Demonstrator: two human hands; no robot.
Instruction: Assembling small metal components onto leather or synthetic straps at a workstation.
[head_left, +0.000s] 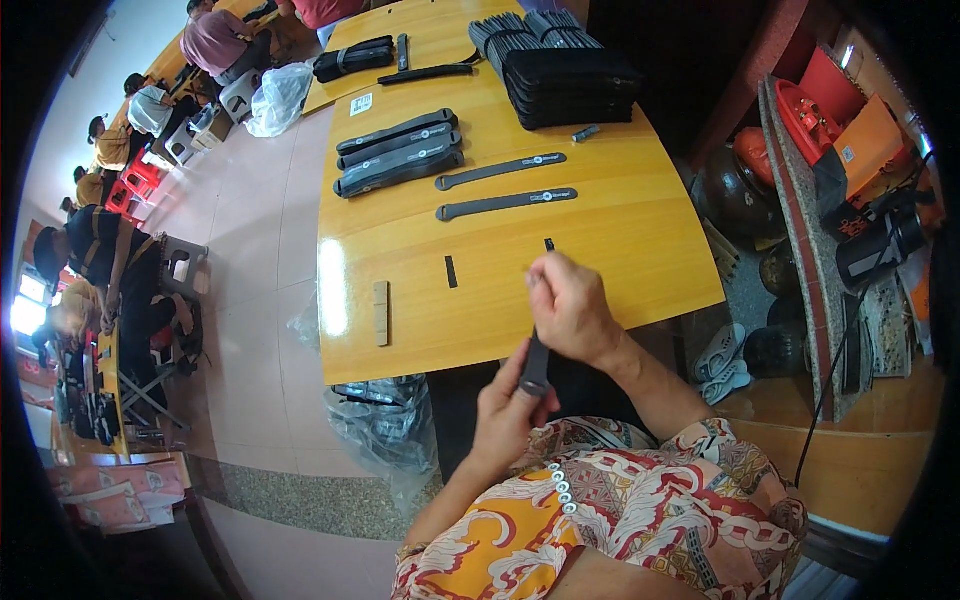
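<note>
Close to the table's near edge, my left hand [507,412] grips a dark grey strap [537,362] by its looped end, the thumb pressed on it. Above it, my right hand [573,303] is closed around the upper part of the same strap, hiding that stretch. Two matching straps with white print, one [507,204] nearer and one [500,171] farther, lie side by side ahead on the yellow table [600,215]. Left of them rest several stacked straps [400,155]. A small black strip [451,272] lies left of my right hand; another black piece [549,244] shows just beyond it.
At the far right of the table stands a big stack of black straps [570,85]; a tied black bundle [353,60] is at the far left. A tan block [381,314] lies near the left edge. Plastic-wrapped goods [385,425] sit below. Other people work at the left.
</note>
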